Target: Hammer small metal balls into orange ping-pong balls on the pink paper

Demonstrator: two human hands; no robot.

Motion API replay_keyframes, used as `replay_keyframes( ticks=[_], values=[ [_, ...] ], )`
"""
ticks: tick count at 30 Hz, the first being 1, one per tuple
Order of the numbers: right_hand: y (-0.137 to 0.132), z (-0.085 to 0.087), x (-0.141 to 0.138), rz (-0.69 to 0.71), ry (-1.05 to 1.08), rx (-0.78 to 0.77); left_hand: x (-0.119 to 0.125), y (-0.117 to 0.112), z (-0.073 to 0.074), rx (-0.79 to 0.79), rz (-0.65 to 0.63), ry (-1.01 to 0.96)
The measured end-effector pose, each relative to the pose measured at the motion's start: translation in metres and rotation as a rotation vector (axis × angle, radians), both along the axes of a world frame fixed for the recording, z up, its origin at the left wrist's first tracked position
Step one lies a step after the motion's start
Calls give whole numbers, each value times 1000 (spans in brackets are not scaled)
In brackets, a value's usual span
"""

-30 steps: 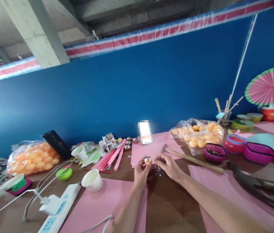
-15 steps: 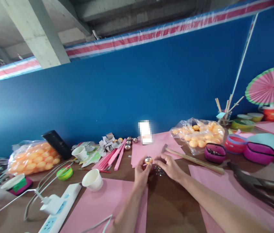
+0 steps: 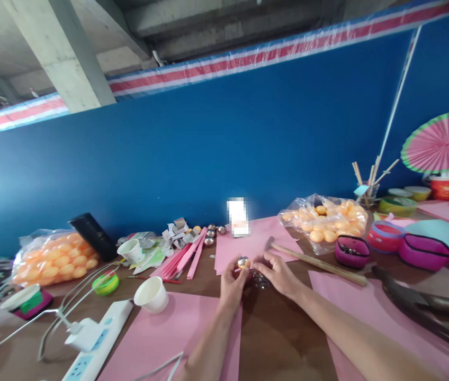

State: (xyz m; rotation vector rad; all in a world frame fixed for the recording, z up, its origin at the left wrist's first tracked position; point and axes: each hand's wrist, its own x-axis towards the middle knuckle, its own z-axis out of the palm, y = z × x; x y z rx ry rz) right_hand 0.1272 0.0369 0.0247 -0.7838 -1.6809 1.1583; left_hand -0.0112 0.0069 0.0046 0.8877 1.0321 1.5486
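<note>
Held in the fingers of my left hand (image 3: 232, 280) is an orange ping-pong ball (image 3: 243, 262), its top covered with shiny silver pieces that look like thumbtack heads. My right hand (image 3: 274, 271) is close beside it on the right, thumb and fingertips pinched together near the ball; whatever lies between them is too small to make out. Under the right fingers, on the brown table, sits a small pile of shiny metal tacks (image 3: 261, 280), partly hidden by that hand. Several silver-covered balls (image 3: 209, 241) rest farther back.
A hammer (image 3: 315, 259) lies behind my right hand. Bags of orange balls (image 3: 55, 259) stand left and right. A white cup (image 3: 151, 295) and power strip (image 3: 99, 338) are on the left. On the right are a purple container (image 3: 352, 252) and a dark curved tool (image 3: 411, 304).
Both hands keep nearly the same place and grip. The ball remains in my left fingers, and the view has shifted only very slightly.
</note>
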Motion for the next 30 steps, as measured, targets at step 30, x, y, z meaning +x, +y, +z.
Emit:
replay_keyframes(
  ticks=[30],
  values=[
    [-2,3,0,17,-2,-13,-1,0,-1,15,-21,40]
  ],
)
